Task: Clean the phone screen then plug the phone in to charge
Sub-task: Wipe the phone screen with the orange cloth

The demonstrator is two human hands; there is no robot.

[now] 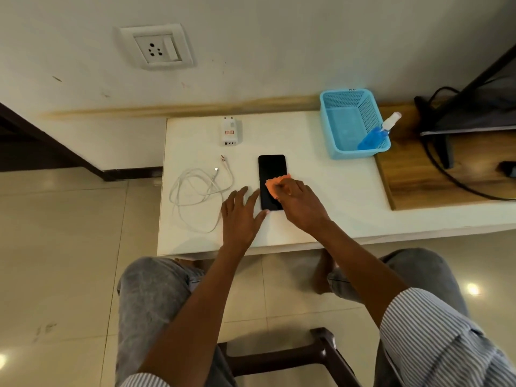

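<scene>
The phone [272, 174] lies on the desk [321, 191], long axis pointing away from the person; right hand [300, 203] pinches the orange cloth [275, 185] on its screen; left hand [240, 213], fingers spread, steadies its left edge; the cable [195, 196] is nearer this hand.

The person wears a shirt with fine grey-and-white stripes, its sleeves [435, 339] rolled up above the forearms, and faded grey jeans [150, 297] over both knees; the left hand [240, 216], right hand [301, 205] and feet [324, 270] are bare
</scene>
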